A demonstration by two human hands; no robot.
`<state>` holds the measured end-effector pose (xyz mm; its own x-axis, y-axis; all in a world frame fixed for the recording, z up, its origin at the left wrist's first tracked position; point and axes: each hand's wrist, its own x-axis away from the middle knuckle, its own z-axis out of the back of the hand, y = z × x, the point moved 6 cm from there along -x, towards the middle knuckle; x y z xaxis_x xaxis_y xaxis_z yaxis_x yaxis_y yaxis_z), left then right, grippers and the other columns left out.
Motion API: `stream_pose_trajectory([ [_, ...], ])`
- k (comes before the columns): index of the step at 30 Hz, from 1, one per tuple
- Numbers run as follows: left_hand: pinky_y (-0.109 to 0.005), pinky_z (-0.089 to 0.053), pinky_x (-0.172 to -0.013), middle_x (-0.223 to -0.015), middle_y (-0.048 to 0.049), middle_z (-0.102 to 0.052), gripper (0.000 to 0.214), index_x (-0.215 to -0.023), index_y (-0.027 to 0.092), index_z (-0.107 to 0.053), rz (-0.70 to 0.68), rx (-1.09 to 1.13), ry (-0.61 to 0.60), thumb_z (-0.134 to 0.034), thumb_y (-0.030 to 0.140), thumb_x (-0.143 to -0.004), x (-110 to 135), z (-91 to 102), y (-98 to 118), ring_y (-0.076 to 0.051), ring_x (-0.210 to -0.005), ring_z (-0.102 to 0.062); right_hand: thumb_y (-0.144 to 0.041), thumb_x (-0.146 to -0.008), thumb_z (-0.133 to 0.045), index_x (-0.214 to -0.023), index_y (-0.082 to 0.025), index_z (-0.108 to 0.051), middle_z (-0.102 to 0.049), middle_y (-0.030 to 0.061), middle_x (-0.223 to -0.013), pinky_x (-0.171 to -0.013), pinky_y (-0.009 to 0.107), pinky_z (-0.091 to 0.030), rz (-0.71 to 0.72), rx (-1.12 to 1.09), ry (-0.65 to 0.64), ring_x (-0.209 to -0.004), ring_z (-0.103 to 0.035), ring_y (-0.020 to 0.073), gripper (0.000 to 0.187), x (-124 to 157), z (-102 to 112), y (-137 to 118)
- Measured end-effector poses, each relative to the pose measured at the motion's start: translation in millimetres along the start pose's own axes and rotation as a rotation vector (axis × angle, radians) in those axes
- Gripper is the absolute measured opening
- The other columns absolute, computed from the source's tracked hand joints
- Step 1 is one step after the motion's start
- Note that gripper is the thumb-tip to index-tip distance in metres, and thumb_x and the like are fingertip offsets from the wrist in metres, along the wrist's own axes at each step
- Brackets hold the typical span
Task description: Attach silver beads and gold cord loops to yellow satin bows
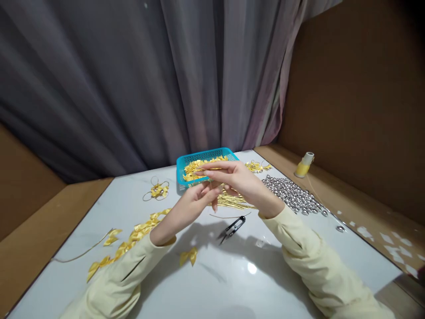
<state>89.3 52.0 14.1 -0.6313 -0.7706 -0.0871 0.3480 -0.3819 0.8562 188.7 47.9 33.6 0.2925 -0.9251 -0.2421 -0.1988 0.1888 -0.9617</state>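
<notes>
Both my hands are raised together over the middle of a white table (232, 283). My left hand (192, 204) has its fingers curled toward a thin gold strand that I can barely make out. My right hand (237, 179) reaches across above it, fingers stretched out and pressed together, pinching near the same spot. Just behind the hands sits a blue basket (202, 158) holding yellow ribbon bows. Under the hands lies a bundle of gold wires (232, 201). Small black thread snips (233, 228) lie in front of them.
A line of yellow bows (133, 237) runs along the left of the table, and one single bow (189, 256) lies near my left sleeve. A pile of silver beads (292, 195) spreads at right, with a yellow thread spool (303, 165) beyond. Grey curtain behind, brown board walls at the sides.
</notes>
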Motion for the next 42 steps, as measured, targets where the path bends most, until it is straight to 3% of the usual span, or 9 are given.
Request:
stream_pose_trajectory([
  [6,-0.023,-0.037,-0.057,-0.042,0.0066,-0.041,0.036,-0.076,0.015,-0.061,0.045,0.016,-0.131,-0.040,0.042,-0.089,2.8,-3.7,-4.6,-0.009,-0.046,-0.039,-0.027,-0.075,-0.065,-0.116,-0.024,-0.057,-0.069,0.0068,-0.099,-0.028,0.015,-0.020,0.021,-0.061,0.089,-0.067,-0.065,0.0128,0.042,1.5,13.1,-7.7],
  [9,-0.021,-0.030,-0.047,-0.042,0.0082,-0.036,0.036,-0.082,0.015,-0.060,0.073,0.045,-0.162,-0.040,0.044,-0.089,4.4,-3.0,-7.5,-0.007,-0.041,-0.030,-0.018,-0.076,-0.062,-0.109,-0.020,-0.061,-0.069,0.0071,-0.097,-0.032,0.013,-0.032,-0.016,-0.184,0.053,-0.075,-0.066,0.0135,0.034,-3.4,20.7,-3.6],
  [13,-0.020,-0.026,-0.045,-0.045,0.0081,-0.032,0.038,-0.085,0.016,-0.058,0.069,0.063,-0.230,-0.037,0.046,-0.089,6.1,1.4,-5.2,-0.008,-0.043,-0.028,-0.008,-0.078,-0.056,-0.093,-0.016,-0.065,-0.070,0.0051,-0.093,-0.066,0.016,-0.053,-0.067,-0.350,0.042,-0.085,-0.066,0.0114,0.019,-9.9,30.7,4.1],
  [18,-0.021,-0.030,-0.048,-0.049,0.0063,-0.035,0.040,-0.085,0.016,-0.060,0.085,-0.073,-0.311,-0.036,0.048,-0.089,10.0,11.6,0.7,-0.009,-0.046,-0.034,-0.008,-0.075,-0.056,-0.091,-0.013,-0.066,-0.070,0.0062,-0.097,-0.093,0.024,-0.047,-0.014,-0.337,0.073,-0.098,-0.063,0.0148,0.019,-12.3,39.7,3.5],
  [26,-0.021,-0.038,-0.058,-0.054,0.0045,-0.041,0.038,-0.084,0.018,-0.061,0.143,-0.277,-0.422,-0.036,0.047,-0.089,25.6,30.9,6.6,-0.010,-0.053,-0.042,-0.020,-0.071,-0.061,-0.088,-0.014,-0.071,-0.072,0.0090,-0.089,-0.076,0.035,-0.052,0.199,0.495,0.403,-0.082,-0.067,0.0207,0.021,-10.7,54.3,-5.3],
  [31,-0.020,-0.037,-0.055,-0.054,0.0029,-0.048,0.039,-0.082,0.018,-0.060,0.142,-0.437,-0.519,-0.034,0.045,-0.090,35.4,44.2,4.6,-0.012,-0.053,-0.046,-0.022,-0.073,-0.065,-0.072,-0.018,-0.073,-0.071,0.0074,-0.076,-0.071,0.036,-0.046,0.297,0.774,0.411,-0.072,-0.062,0.0205,0.009,-8.2,43.3,-9.9],
  [35,-0.020,-0.038,-0.057,-0.054,0.0021,-0.053,0.036,-0.080,0.018,-0.061,0.130,-0.459,-0.551,-0.036,0.041,-0.090,39.6,56.2,-1.3,-0.012,-0.055,-0.050,-0.014,-0.075,-0.063,-0.068,-0.019,-0.073,-0.066,0.0088,-0.086,-0.077,0.037,-0.040,0.414,1.007,0.355,-0.087,-0.054,0.0228,0.013,-3.2,30.6,-17.6],
  [40,-0.025,-0.043,-0.074,-0.098,-0.0037,-0.065,0.043,-0.122,0.025,-0.046,0.167,-0.179,-0.269,-0.054,0.040,-0.082,21.5,48.1,-5.4,-0.018,-0.093,-0.058,-0.018,-0.082,-0.057,-0.067,-0.020,-0.071,-0.057,0.0082,-0.115,-0.086,0.040,-0.036,0.625,1.425,0.237,-0.109,-0.042,0.0263,0.020,9.5,0.7,-27.5],
  [42,-0.028,-0.043,-0.082,-0.109,-0.0070,-0.060,0.043,-0.119,0.023,-0.047,0.096,0.047,-0.233,-0.055,0.040,-0.081,10.9,29.6,-1.1,-0.019,-0.102,-0.056,-0.019,-0.084,-0.055,-0.069,-0.020,-0.070,-0.055,0.0075,-0.119,-0.088,0.041,-0.034,0.660,1.475,0.202,-0.113,-0.039,0.0263,0.021,13.9,-8.3,-29.5],
])
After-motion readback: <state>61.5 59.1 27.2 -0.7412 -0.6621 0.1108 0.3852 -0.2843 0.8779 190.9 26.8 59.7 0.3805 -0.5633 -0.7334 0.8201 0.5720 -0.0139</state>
